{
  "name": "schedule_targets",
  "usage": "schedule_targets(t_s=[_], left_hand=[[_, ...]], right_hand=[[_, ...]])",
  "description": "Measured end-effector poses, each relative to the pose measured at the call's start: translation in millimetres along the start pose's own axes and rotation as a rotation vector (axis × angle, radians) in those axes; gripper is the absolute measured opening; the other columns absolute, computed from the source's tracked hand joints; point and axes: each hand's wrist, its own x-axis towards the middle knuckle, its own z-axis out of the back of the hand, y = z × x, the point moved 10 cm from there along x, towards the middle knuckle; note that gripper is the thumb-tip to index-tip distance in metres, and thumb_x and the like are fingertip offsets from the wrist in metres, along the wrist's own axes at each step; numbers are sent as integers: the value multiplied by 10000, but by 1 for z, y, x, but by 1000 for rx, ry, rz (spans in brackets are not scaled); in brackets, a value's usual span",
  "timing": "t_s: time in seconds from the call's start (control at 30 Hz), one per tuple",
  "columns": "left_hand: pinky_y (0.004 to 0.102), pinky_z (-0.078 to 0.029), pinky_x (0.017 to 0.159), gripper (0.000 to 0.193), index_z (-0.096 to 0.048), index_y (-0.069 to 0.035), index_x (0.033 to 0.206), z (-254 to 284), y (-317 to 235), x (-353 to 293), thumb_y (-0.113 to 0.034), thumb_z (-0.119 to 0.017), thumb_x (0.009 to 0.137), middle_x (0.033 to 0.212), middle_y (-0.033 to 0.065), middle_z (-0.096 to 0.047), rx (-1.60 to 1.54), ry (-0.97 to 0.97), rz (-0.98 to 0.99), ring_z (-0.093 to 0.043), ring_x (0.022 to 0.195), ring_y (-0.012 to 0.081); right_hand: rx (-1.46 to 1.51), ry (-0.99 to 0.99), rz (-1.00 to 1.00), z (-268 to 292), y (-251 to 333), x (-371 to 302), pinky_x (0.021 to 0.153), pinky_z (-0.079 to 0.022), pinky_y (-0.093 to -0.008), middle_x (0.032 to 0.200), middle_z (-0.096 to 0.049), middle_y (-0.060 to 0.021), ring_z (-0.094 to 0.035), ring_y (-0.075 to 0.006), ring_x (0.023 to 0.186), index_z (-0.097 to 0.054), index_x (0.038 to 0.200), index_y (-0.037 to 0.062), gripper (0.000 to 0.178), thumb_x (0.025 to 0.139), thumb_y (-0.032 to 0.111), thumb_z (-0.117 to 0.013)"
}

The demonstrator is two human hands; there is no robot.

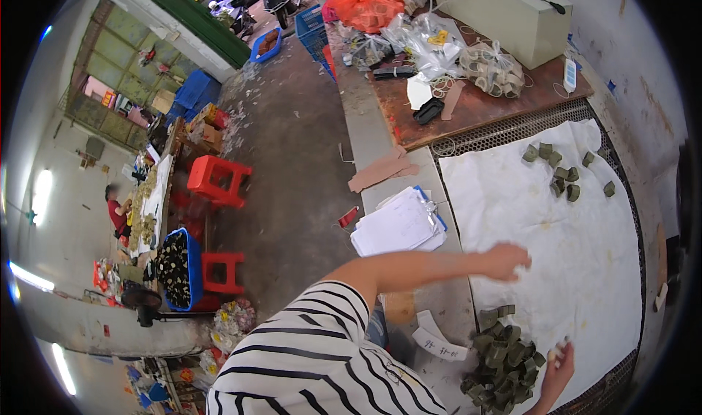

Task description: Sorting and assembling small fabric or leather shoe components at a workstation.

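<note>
My left hand (504,261) reaches over a white cloth (541,232), its fingers loosely bent and a little apart, with nothing seen in them. My right hand (559,371) is beside a heap of dark olive-green fabric loops (504,360) at the cloth's near edge. Its fingertips curl together around something small and pale that I cannot make out. Several similar green loops (561,174) lie scattered on the far left part of the cloth, apart from both hands.
A stack of papers (398,225) lies on the table's near side, with brown strips (384,170) beyond it. Cut white card pieces (439,342) rest near the heap. Plastic bags (424,42) and a beige box (512,20) stand at the back. Red stools (219,181) are at left.
</note>
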Motion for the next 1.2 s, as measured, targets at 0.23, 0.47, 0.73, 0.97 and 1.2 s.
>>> schedule_targets(t_s=[0.23,0.47,0.73,0.97,1.2], left_hand=[[405,-451,898,404,-641,-125,1030,191,159,93,-245,-775,668,1068,92,-606,327,-315,202,-574,1031,272],[439,-490,887,655,-504,-91,1239,171,192,208,-253,-781,667,1300,140,-439,456,-269,282,-476,1172,326],[454,-462,946,700,-491,-96,1289,132,218,271,-288,-758,671,1416,166,-356,554,-210,246,-418,1236,367],[459,-479,892,598,-601,-131,1187,104,226,308,-386,-727,661,1285,102,-479,439,-93,272,-490,1149,329],[362,-488,834,545,-641,-16,1016,120,225,292,-323,-824,605,1005,124,-656,60,-309,-9,-626,932,257]], right_hand=[[239,-113,136,-32,80,225,743,-509,-308,1223,-553,-169,-596,-213,884,-343,1438,122,758,778,160,-713],[-274,-372,252,-61,154,377,920,-469,-456,1331,-403,-196,-452,-378,1196,-362,1397,121,933,601,259,-830],[-528,-115,255,-102,190,461,903,-488,-421,1337,-429,-151,-513,-344,1143,-434,1359,258,802,640,62,-730],[-44,7,224,-77,157,467,761,-541,-335,1151,-617,-81,-637,-202,936,-549,1264,158,585,710,47,-701],[851,-287,-119,29,4,315,739,-547,-302,1126,-618,-73,-630,-159,901,-560,1247,120,440,823,149,-675]])
